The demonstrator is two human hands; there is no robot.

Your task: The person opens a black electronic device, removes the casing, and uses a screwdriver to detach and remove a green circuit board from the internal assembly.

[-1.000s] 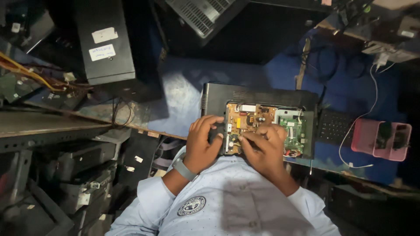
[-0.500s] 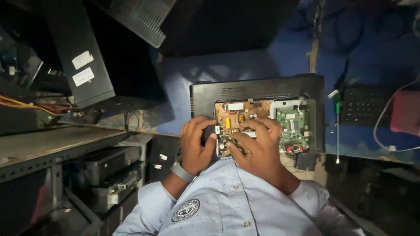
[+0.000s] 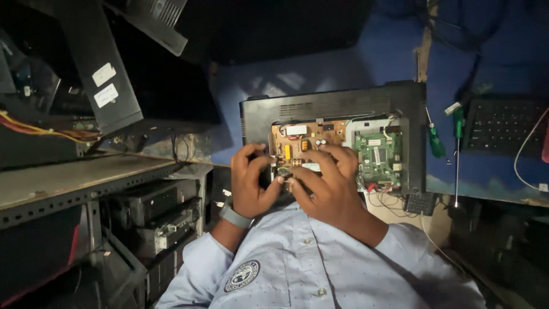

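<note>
Dim and crowded, the repair space shows a blue worktop [image 3: 320,74] carrying an opened black device casing [image 3: 337,106] that lies flat with its back off and two boards exposed. On the left sits a tan power board [image 3: 297,140] with yellow and dark components, and just beside it on the right a green circuit board [image 3: 377,157] with thin wires trailing off its lower edge. Both of the person's hands work at the lower edge of the tan board: the left hand [image 3: 251,183], a grey watch at the wrist, has its fingers curled over the casing edge with the thumb pressing toward a small part, while the right hand [image 3: 329,186] arches over the board, fingers bent and close together, their tips meeting the left thumb at that same spot. Whether anything is pinched between them cannot be told, as the fingertips hide it. A green-handled screwdriver [image 3: 457,151] lies on the worktop to the right of the casing, near a dark keyboard [image 3: 503,126]. By my judgement, the step in hand is freeing or seating a connector or part on the tan board; the next move would call for steady, small fingertip force without flexing the board.
</note>
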